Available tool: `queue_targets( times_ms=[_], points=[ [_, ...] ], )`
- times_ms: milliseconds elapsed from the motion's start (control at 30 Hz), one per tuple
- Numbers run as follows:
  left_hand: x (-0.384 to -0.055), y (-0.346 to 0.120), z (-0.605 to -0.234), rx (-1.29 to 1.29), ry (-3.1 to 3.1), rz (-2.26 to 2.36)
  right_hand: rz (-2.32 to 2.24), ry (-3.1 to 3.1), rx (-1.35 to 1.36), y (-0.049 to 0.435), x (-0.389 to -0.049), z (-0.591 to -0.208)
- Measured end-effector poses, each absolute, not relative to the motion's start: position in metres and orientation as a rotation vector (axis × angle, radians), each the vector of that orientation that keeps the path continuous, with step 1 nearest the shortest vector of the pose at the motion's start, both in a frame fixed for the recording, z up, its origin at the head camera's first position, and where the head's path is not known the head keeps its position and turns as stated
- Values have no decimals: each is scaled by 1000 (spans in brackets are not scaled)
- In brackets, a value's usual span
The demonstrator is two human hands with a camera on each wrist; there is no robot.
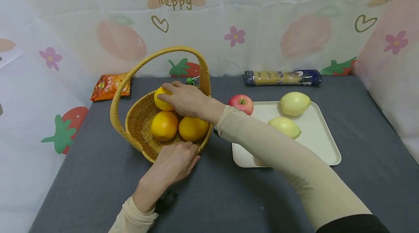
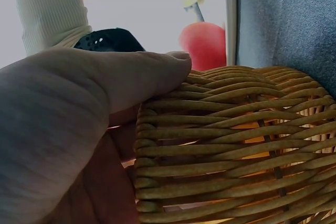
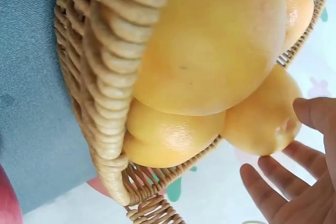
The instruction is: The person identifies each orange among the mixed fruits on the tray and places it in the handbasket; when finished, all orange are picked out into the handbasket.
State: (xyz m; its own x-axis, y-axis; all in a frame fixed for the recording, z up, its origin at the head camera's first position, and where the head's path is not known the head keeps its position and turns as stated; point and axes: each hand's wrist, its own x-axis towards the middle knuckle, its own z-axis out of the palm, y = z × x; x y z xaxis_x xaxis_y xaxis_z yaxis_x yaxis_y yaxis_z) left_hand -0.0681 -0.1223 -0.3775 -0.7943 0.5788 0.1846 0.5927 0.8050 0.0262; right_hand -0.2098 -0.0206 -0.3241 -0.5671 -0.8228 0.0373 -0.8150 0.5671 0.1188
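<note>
A wicker basket [image 1: 144, 145] with a tall arched handle holds several oranges, among them a front-left orange [image 1: 164, 126] and a front-right orange [image 1: 192, 129]. My left hand [image 1: 175, 162] grips the basket's near rim. In the left wrist view its thumb [image 2: 152, 74] lies over the weave, with the fingers on the inner side. My right hand [image 1: 188, 98] reaches over the basket to the far orange [image 1: 162, 99]. The right wrist view shows its fingers [image 3: 286, 179] spread, with thumb and fingertips right at the edge of an orange [image 3: 262, 114].
Right of the basket is a white tray [image 1: 319, 145] bearing two pale green fruits [image 1: 295, 103], with a red apple [image 1: 241, 104] at its far left corner. A pasta pack [image 1: 283, 77] lies at the back. Behind the basket's left side sits an orange snack bag [image 1: 106, 87].
</note>
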Motion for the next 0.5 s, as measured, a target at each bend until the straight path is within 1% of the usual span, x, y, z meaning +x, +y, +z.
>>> queue_targets(
  times_ms=[500],
  points=[
    [-68,-122,-378,-919,-2824,-118,-287,-2867,1427,-25,-207,-323]
  ],
)
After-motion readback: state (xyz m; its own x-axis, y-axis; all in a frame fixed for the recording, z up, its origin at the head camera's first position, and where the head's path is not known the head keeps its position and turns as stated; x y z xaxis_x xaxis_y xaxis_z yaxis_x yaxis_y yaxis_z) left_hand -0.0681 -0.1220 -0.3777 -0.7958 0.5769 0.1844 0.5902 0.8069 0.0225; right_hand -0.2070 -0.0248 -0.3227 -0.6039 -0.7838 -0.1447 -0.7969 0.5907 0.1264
